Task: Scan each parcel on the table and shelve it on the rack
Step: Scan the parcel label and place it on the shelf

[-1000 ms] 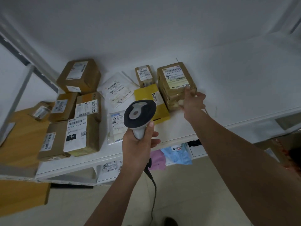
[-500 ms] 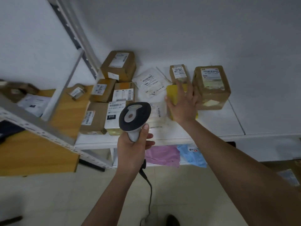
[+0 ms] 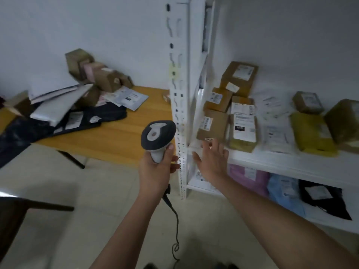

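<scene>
My left hand (image 3: 155,167) grips a grey and white barcode scanner (image 3: 157,136) by its handle, held upright in front of the white rack's post (image 3: 179,94). My right hand (image 3: 211,160) is empty with fingers spread, hovering at the front edge of the rack shelf (image 3: 272,162). Several brown boxes (image 3: 213,125) and a yellow parcel (image 3: 312,133) lie on that shelf. On the wooden table (image 3: 116,136) to the left sit a pile of brown boxes (image 3: 97,74), white mailers (image 3: 58,105) and dark bags (image 3: 91,117).
The scanner's cable (image 3: 175,220) hangs down to the tiled floor. Pink (image 3: 246,177), blue (image 3: 283,193) and black (image 3: 326,199) bags fill the lower shelf. A dark chair edge (image 3: 19,214) stands at the lower left. A table leg (image 3: 71,159) slants under the table.
My right hand has let go of the brown box on the shelf and drawn back left to the shelf's front edge. My view has swung left, bringing the table's parcels into sight.
</scene>
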The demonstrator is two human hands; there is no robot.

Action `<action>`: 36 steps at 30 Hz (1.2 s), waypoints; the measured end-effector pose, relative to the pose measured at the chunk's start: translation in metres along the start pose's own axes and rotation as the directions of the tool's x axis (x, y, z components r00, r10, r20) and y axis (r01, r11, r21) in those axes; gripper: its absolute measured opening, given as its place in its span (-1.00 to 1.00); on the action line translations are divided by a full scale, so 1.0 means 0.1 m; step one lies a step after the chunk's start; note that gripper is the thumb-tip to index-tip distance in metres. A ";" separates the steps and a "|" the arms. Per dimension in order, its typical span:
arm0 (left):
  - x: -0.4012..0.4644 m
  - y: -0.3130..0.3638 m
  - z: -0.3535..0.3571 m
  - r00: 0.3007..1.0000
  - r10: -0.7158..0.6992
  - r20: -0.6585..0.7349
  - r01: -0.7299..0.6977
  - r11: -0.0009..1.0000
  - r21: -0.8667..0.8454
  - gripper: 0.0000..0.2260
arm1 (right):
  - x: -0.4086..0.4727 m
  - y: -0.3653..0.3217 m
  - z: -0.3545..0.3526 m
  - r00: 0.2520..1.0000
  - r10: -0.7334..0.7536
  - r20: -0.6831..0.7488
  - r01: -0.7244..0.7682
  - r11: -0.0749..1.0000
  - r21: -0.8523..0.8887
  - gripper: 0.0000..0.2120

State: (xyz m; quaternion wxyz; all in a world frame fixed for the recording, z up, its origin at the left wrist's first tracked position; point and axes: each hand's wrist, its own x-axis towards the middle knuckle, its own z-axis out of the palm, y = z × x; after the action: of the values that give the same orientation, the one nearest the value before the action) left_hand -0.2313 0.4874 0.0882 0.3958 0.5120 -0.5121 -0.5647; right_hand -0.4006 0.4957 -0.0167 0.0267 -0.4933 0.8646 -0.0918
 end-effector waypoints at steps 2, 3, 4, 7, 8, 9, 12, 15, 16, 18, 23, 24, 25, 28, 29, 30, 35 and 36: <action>0.13 0.03 -0.52 1.000 0.013 -0.010 -0.013 1.000 0.003 -0.88 | -0.12 -0.54 0.18 0.997 0.009 0.076 -0.006 0.999 -0.033 -0.60; 0.20 0.04 -0.78 1.000 0.017 -0.025 -0.017 1.000 0.008 -0.86 | -0.15 -0.81 0.26 0.994 0.009 0.113 -0.005 0.999 -0.039 -0.58; 0.27 0.07 -1.05 0.999 0.019 -0.051 -0.018 1.000 0.010 -0.85 | -0.17 -1.08 0.30 0.989 0.007 0.146 -0.003 1.000 -0.028 -0.57; 0.48 0.16 -1.74 0.988 0.012 -0.152 -0.012 1.000 0.001 -0.82 | -0.09 -1.86 0.33 0.978 -0.045 0.203 0.034 0.998 0.060 -0.56; 0.56 0.19 -1.93 0.983 0.009 -0.186 -0.011 1.000 -0.009 -0.81 | -0.03 -2.08 0.32 0.976 -0.076 0.205 0.060 0.995 0.082 -0.56; 0.63 0.22 -2.10 0.976 0.005 -0.216 -0.009 1.000 -0.020 -0.79 | 0.04 -2.28 0.31 0.974 -0.103 0.203 0.084 0.992 0.099 -0.56; 0.84 0.26 -2.50 0.959 -0.011 -0.284 -0.006 0.998 -0.057 -0.79 | 0.27 -2.76 0.29 0.969 -0.145 0.202 0.122 0.985 0.121 -0.56; 1.05 0.29 -2.76 0.946 -0.026 -0.323 -0.005 0.995 -0.095 -0.81 | 0.53 -3.12 0.32 0.962 -0.170 0.214 0.148 0.982 0.114 -0.61; 1.14 0.29 -2.83 0.942 -0.027 -0.335 -0.008 0.995 -0.103 -0.82 | 0.62 -3.22 0.34 0.961 -0.176 0.214 0.154 0.981 0.117 -0.63; 1.33 0.31 -2.97 0.932 -0.027 -0.360 -0.013 0.994 -0.107 -0.84 | 0.84 -3.41 0.41 0.958 -0.184 0.222 0.157 0.979 0.132 -0.65; 2.03 0.36 -3.25 0.920 -0.022 -0.392 -0.009 0.997 -0.077 -0.88 | 1.56 -3.92 0.67 0.948 -0.189 0.256 0.141 0.971 0.195 -0.66; 2.20 0.37 -3.29 0.919 -0.022 -0.395 -0.005 0.998 -0.068 -0.87 | 1.75 -4.04 0.74 0.947 -0.194 0.257 0.141 0.968 0.210 -0.66; 2.39 0.37 -3.33 0.917 -0.025 -0.398 0.001 0.998 -0.061 -0.85 | 1.95 -4.16 0.81 0.945 -0.202 0.257 0.145 0.964 0.224 -0.65; 3.03 0.38 -3.43 0.911 -0.038 -0.411 0.020 0.999 -0.047 -0.84 | 2.55 -4.56 1.01 0.936 -0.243 0.254 0.180 0.952 0.248 -0.62; 3.25 0.37 -3.45 0.907 -0.046 -0.418 0.034 0.999 -0.035 -0.83 | 2.74 -4.69 1.07 0.931 -0.258 0.259 0.192 0.948 0.255 -0.62; 3.44 0.37 -3.48 0.903 -0.060 -0.426 0.058 0.998 -0.020 -0.82 | 2.91 -4.81 1.14 0.923 -0.272 0.273 0.204 0.946 0.254 -0.61; 4.25 0.34 -3.65 0.885 -0.094 -0.456 0.100 0.995 -0.012 -0.78 | 3.63 -5.32 1.48 0.872 -0.412 0.265 0.366 0.907 0.207 -0.55; 4.37 0.32 -3.69 0.882 -0.103 -0.460 0.110 0.994 -0.012 -0.77 | 3.73 -5.42 1.55 0.863 -0.438 0.251 0.401 0.897 0.186 -0.52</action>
State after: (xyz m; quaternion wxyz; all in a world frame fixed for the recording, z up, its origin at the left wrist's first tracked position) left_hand 0.0583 -0.0060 0.0622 0.4706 0.6612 -0.3790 -0.4446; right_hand -0.1107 -0.1134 -0.0517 0.1627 -0.6748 0.7156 -0.0781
